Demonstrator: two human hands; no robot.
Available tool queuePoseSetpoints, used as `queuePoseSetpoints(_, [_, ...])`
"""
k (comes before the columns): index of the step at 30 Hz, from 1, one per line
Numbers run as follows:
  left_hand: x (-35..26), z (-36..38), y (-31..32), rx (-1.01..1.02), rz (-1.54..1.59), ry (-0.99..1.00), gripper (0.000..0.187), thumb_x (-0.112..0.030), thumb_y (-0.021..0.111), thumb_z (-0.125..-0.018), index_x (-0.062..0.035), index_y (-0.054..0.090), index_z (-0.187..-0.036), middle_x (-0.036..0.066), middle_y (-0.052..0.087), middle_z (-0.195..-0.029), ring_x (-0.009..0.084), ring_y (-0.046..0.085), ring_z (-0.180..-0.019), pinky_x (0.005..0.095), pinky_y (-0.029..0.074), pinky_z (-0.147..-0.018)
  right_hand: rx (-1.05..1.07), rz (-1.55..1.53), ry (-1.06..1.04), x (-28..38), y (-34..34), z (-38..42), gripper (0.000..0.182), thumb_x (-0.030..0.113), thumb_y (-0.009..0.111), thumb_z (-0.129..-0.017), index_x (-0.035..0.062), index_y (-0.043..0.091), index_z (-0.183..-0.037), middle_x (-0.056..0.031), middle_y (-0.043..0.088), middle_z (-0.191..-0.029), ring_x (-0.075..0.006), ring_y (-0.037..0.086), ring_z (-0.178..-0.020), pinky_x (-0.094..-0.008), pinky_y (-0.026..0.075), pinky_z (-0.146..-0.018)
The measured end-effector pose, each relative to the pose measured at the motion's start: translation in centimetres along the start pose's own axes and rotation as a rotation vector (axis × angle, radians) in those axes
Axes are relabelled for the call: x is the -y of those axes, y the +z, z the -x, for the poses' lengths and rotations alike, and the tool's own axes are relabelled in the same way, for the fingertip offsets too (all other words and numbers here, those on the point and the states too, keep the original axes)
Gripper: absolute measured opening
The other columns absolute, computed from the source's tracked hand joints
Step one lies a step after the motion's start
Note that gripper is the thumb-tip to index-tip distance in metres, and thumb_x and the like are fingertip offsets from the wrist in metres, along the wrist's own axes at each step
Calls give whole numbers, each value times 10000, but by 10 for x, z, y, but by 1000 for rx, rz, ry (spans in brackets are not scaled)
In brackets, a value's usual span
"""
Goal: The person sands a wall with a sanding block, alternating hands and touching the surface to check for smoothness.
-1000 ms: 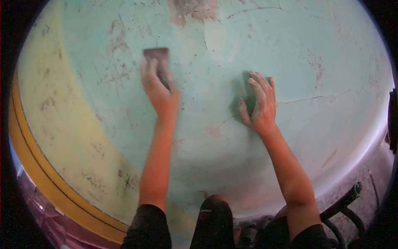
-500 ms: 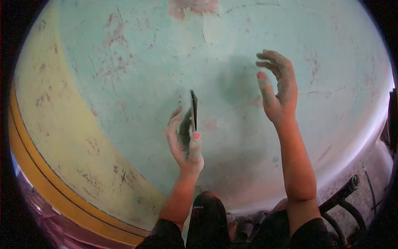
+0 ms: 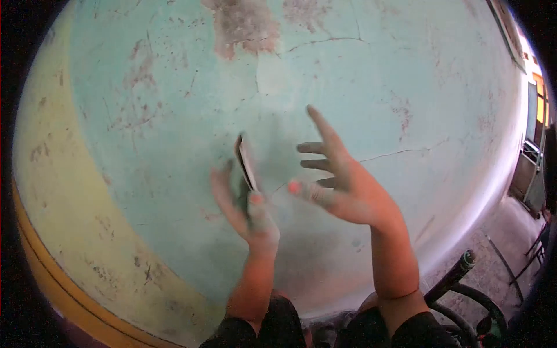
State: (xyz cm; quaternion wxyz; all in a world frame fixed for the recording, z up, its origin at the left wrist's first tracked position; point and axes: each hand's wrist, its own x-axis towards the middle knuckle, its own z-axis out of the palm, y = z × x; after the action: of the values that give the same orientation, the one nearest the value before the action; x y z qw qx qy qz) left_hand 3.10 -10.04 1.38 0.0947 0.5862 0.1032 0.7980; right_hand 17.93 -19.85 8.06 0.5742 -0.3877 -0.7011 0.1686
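My left hand (image 3: 250, 217) is closed on a thin folded piece of sandpaper (image 3: 246, 162), gripped at its lower end by thumb and fingers. The sheet stands almost edge-on to me, with a dark line between its layers. Pale dust coats both hands. To the right of the sandpaper, my right hand (image 3: 343, 184) is raised with its fingers spread and nothing in it. Behind both hands is a worn green wall (image 3: 325, 69) with cracks and bare patches. Neither hand plainly touches it.
A yellow band (image 3: 43, 156) runs down the wall's left side, with an orange-brown edge (image 3: 64, 301) below it. At lower right stand dark curved metal tubes (image 3: 458, 275) over a grey floor (image 3: 464, 249). An opening with bright light (image 3: 536, 93) lies at far right.
My right hand has come left and down toward the sandpaper, its fingers spreading. The left hand still holds the sheet, now tilted slightly left. My view has shifted up and to the right.
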Motion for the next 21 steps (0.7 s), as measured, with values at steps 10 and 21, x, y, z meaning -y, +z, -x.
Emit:
queuePoseSetpoints(10, [40,29,7,90,-340,564,918,-333,719,-869,12,121,-1474,254,298,-1398,426,416,-1289,512,420,-1044,75,-204,-81,4,-12,7,1118,136,765,-827,131,-87,-1551,-298,514,-1321,-369,583,-1166,-493,457,-977])
queuePoseSetpoints(21, [62,70,-21,60,-249,250,641,-107,696,-889,37,327,-1393,285,337,-1444,355,535,-1199,444,549,-913,-48,-41,11,-19,0,-15,783,-61,624,-870,83,228,-1530,-134,690,-967,-161,659,-887,-327,518,-883])
